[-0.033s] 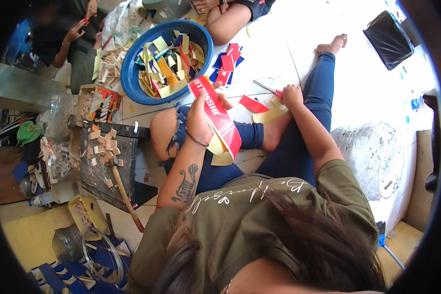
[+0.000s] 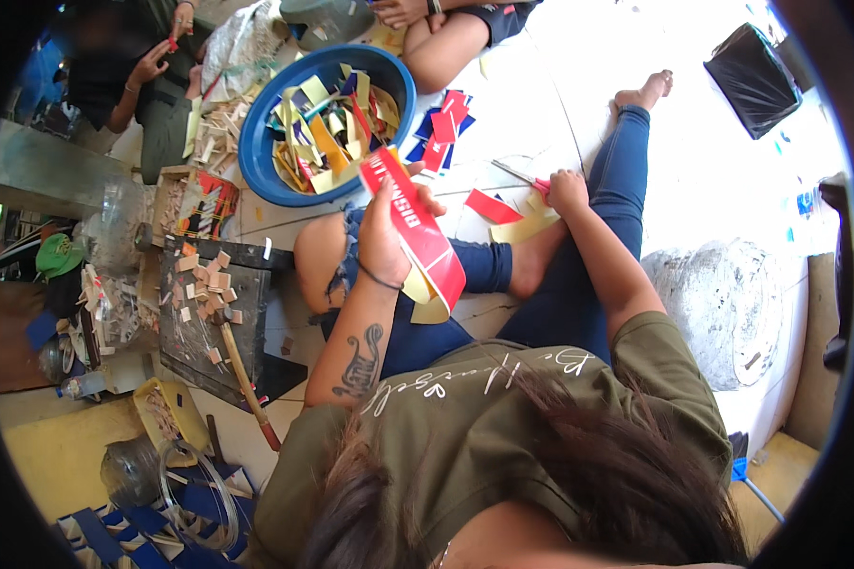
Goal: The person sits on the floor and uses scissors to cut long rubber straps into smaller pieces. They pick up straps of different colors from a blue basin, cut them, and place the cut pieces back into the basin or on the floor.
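Note:
My left hand (image 2: 384, 237) is raised over my lap and holds a long red strip (image 2: 417, 223) with white lettering and a yellow backing that curls below it. My right hand (image 2: 567, 190) is lower, down at the floor by my knee. It is closed on the red handle of a pair of scissors (image 2: 522, 178) whose blades point left. A loose red piece (image 2: 491, 206) and a yellow offcut (image 2: 527, 228) lie just beside that hand. I sit on the floor with my legs in blue jeans stretched forward.
A blue basin (image 2: 256, 142) full of coloured scraps stands ahead to the left, with red and blue pieces (image 2: 441, 123) beside it. A dark tray with small wooden blocks (image 2: 199, 313) and a red-tipped stick (image 2: 247, 389) lie on the left. Other people sit at the top. A grey round sack (image 2: 721, 313) is on the right.

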A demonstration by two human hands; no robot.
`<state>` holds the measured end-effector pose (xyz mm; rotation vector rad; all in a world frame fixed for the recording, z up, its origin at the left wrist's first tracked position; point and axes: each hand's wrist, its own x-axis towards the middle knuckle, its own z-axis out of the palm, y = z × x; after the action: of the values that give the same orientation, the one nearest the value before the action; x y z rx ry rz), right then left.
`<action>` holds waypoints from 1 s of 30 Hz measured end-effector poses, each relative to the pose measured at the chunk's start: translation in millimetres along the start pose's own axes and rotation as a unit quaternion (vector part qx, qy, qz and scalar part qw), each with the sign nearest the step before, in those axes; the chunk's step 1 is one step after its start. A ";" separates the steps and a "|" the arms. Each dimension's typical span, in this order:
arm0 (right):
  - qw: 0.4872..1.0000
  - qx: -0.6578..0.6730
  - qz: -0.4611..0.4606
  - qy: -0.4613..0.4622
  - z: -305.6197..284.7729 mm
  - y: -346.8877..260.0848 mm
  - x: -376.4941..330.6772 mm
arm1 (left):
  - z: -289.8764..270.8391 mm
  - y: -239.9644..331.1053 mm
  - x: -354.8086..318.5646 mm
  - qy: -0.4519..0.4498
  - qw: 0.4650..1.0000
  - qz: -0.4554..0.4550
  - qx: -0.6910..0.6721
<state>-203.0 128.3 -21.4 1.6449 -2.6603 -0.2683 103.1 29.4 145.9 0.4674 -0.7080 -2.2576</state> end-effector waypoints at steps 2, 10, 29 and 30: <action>0.982 0.165 0.094 -0.024 -5.7 5.2 -1.0 | 13.0 20.4 -9.6 -0.009 0.998 0.065 0.018; 0.448 0.881 0.138 -0.066 -47.9 22.4 -34.4 | 55.9 87.6 -34.7 -0.003 0.933 0.351 0.077; 0.166 0.980 0.074 0.075 -188.4 -116.2 -85.9 | 40.7 -3.9 -47.5 0.000 0.963 0.244 0.109; 0.198 0.972 0.079 0.100 -186.7 -115.6 -84.6 | 27.3 -8.3 -55.1 0.005 0.975 0.197 0.105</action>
<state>-45.2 126.2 153.1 -0.1171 0.7326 -2.1570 122.1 83.8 169.0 0.3963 -0.9484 -1.8178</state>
